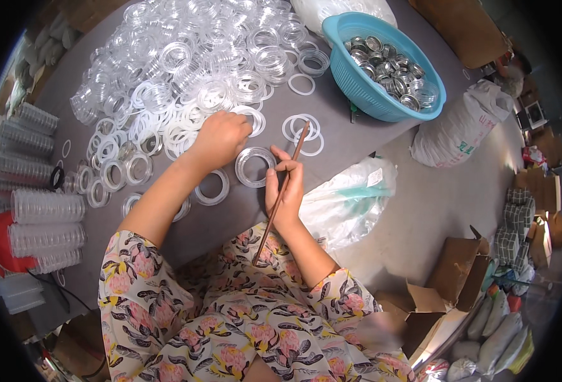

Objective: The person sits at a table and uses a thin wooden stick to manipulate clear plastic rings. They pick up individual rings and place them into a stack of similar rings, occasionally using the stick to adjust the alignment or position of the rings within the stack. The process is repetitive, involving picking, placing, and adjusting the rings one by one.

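Note:
My right hand (287, 191) grips a thin brown stick (269, 239), which slants up between its fingers. Its thumb and fingertips also meet the edge of a clear plastic ring (240, 167). My left hand (220, 137) is closed, knuckles up, with its fingertips at a flat white ring (259, 121) by the pile; what lies under the fingers is hidden. Several white rings (321, 145) overlap beyond my right hand. Another clear ring (223, 188) lies on the table below my left wrist.
A large heap of clear rings (192, 44) covers the table's far side. The blue basket (341, 70) at far right holds silvery lids (392, 67). Stacked clear rings (47, 207) stand at left. A plastic bag (351, 197) hangs by the table edge; cardboard boxes (449, 280) stand lower right.

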Motion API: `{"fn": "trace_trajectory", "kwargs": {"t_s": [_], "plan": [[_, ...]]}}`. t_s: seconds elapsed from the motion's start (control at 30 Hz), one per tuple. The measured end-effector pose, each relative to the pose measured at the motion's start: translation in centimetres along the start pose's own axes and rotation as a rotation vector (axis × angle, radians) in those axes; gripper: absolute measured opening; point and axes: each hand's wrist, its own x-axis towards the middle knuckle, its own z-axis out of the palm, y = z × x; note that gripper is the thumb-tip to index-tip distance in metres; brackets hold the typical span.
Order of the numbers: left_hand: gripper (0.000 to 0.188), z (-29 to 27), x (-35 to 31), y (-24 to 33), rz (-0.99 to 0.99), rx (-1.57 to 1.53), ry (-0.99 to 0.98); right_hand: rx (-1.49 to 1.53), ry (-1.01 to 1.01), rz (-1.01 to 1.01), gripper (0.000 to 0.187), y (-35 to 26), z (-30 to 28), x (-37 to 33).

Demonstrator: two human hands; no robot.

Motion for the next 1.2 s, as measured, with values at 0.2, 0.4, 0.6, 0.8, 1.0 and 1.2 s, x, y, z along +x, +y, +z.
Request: {"fn": "trace_trajectory", "kwargs": {"t_s": [0.2,0.4,0.6,0.8,1.0,1.2], "plan": [[0.016,-2.3,-0.3,1.7,-0.1,-0.064,0.179,0.017,0.012,0.021,0.019,0.0,-0.1,-0.1],[0.017,-3.0,-2.4,3.8,0.016,-0.038,0.18,0.048,0.011,0.026,0.019,0.1,-0.1,-0.1],[0.02,-3.6,-2.8,4.5,0.071,0.054,0.303,0.032,0.017,0.022,0.018,0.1,-0.1,-0.2],[0.022,-3.1,-3.1,4.8,0.113,0.069,0.293,0.044,0.027,0.015,0.019,0.2,-0.1,-0.1],[0.02,-2.4,-4.4,5.9,0.125,0.066,0.003,0.043,0.026,0.008,0.019,0.3,-0.1,-0.2],[0.018,-2.7,-4.1,5.5,0.156,0.023,-0.112,0.052,0.026,0.015,0.018,0.4,-0.1,-0.2]]}}
